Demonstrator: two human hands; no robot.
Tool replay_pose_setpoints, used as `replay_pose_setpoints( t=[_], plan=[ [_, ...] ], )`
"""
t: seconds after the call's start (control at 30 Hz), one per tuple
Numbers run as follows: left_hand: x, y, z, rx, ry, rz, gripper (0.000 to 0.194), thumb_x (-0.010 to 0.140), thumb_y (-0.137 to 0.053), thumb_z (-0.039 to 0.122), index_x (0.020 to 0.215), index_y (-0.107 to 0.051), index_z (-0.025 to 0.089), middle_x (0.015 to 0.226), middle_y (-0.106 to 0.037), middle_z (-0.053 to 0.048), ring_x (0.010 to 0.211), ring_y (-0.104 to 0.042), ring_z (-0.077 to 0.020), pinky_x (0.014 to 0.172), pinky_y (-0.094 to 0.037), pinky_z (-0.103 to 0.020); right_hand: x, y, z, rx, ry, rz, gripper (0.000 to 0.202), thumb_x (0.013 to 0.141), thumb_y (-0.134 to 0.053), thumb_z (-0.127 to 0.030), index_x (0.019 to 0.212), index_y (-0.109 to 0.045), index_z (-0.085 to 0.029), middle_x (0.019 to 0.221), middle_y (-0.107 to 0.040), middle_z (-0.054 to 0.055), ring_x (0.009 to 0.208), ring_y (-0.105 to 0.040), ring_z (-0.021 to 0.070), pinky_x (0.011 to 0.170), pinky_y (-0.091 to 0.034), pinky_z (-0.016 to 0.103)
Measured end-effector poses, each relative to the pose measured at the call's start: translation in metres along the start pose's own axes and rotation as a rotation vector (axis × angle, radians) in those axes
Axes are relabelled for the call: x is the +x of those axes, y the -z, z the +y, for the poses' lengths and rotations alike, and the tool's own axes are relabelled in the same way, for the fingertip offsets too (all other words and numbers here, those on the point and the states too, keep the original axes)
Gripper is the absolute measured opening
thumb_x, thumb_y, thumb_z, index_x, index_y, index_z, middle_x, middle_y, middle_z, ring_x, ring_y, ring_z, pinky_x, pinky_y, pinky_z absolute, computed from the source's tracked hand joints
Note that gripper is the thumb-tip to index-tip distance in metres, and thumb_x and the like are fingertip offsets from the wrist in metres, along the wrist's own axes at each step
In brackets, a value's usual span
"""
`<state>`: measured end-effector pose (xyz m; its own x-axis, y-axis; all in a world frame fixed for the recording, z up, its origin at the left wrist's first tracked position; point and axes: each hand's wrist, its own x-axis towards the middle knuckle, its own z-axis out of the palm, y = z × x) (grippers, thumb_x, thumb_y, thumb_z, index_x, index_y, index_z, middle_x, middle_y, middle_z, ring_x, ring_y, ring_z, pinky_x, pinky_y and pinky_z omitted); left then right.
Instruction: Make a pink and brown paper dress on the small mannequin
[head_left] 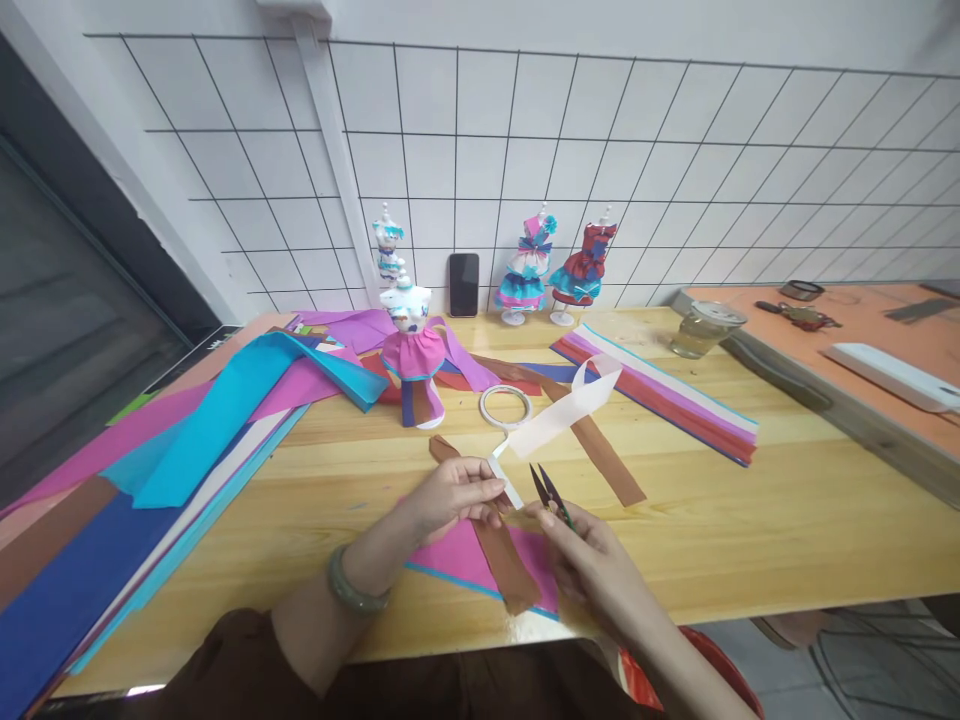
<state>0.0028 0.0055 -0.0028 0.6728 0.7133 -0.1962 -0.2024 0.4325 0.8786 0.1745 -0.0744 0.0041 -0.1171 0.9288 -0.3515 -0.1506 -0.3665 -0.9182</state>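
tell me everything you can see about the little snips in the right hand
The snips are small thread clippers with two short dark pointed blades, standing open in a narrow V and pointing up and away. The right hand pinches their lower end, which hides the handle. The tips sit beside the white strip, above the brown strip.

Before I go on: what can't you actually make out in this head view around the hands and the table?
- Head view: the fingertips of the left hand on the white strip are curled under, so the grip itself is hidden.
- The handles of the snips sit inside the right hand.
- The brown strip passes under the left hand.
- The coloured paper sheets are cut off by the left edge.
- Items on the orange table are too small.
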Motion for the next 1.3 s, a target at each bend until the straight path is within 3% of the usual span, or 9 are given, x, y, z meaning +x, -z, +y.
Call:
replay_pose_setpoints(
  t=[0.27,0.4,0.53,0.77,0.97,1.17,1.3],
  plan=[
    [0.0,-0.002,0.0,0.04,0.05,-0.002,0.025,0.069,-0.069,0.031,0.076,-0.058,0.01,0.073,-0.063,-0.007,0.062,-0.06,-0.0113,0.06,-0.048,-0.025,0.007,-0.01,-0.004,-0.157,0.124,0.022,0.033,0.077,-0.058,-0.046,0.065,-0.047,-0.016,0.049,-0.03,-0.008,0.042,-0.021,0.0041,0.04,-0.016,0.02],
    [-0.002,0.0,0.004,-0.112,0.084,-0.032,0.022,0.068,-0.068,0.02,0.085,-0.056,0.012,0.078,-0.064,-0.007,0.067,-0.061,-0.014,0.064,-0.049,-0.029,0.007,-0.007,-0.002,-0.191,0.146,0.021,0.031,0.076,-0.059,-0.043,0.067,-0.05,-0.015,0.054,-0.035,-0.006,0.047,-0.025,0.0057,0.045,-0.02,0.02],
    [-0.005,0.001,0.008,-0.222,0.088,-0.071,0.016,0.076,-0.058,0.023,0.087,-0.056,0.013,0.083,-0.064,-0.01,0.075,-0.062,-0.0174,0.066,-0.049,-0.032,0.007,-0.005,0.002,-0.201,0.139,0.038,0.029,0.076,-0.058,-0.041,0.067,-0.051,-0.015,0.053,-0.035,-0.006,0.048,-0.027,0.0064,0.046,-0.021,0.02],
    [-0.006,-0.008,0.006,0.066,0.166,-0.046,0.025,0.068,-0.07,0.027,0.079,-0.057,0.009,0.076,-0.063,-0.009,0.066,-0.061,-0.0146,0.059,-0.048,-0.028,0.006,-0.005,0.003,-0.143,0.17,0.057,0.027,0.077,-0.059,-0.041,0.07,-0.056,-0.015,0.06,-0.049,-0.003,0.052,-0.037,0.0078,0.048,-0.028,0.02],
    [-0.004,-0.008,0.002,0.121,0.146,-0.047,0.028,0.066,-0.071,0.032,0.078,-0.061,0.008,0.07,-0.063,-0.008,0.059,-0.059,-0.0118,0.056,-0.048,-0.026,0.006,-0.009,-0.002,-0.163,0.209,0.028,0.03,0.078,-0.057,-0.043,0.07,-0.057,-0.015,0.066,-0.056,0.001,0.063,-0.048,0.0124,0.06,-0.037,0.022],
    [-0.004,-0.008,0.003,0.168,0.145,-0.014,0.028,0.066,-0.07,0.032,0.078,-0.063,0.008,0.069,-0.063,-0.007,0.056,-0.058,-0.0108,0.054,-0.048,-0.025,0.006,-0.013,-0.007,-0.157,0.204,0.0,0.04,0.074,-0.056,-0.055,0.068,-0.057,-0.015,0.065,-0.056,0.002,0.06,-0.047,0.013,0.058,-0.037,0.023],
    [-0.004,-0.006,0.002,0.168,0.116,0.002,0.025,0.068,-0.069,0.03,0.078,-0.062,0.008,0.07,-0.063,-0.006,0.056,-0.059,-0.0106,0.055,-0.048,-0.025,0.006,-0.013,-0.007,-0.124,0.15,-0.001,0.039,0.076,-0.054,-0.055,0.07,-0.059,-0.016,0.053,-0.045,-0.003,0.044,-0.03,0.0072,0.046,-0.027,0.022]
  ],
)
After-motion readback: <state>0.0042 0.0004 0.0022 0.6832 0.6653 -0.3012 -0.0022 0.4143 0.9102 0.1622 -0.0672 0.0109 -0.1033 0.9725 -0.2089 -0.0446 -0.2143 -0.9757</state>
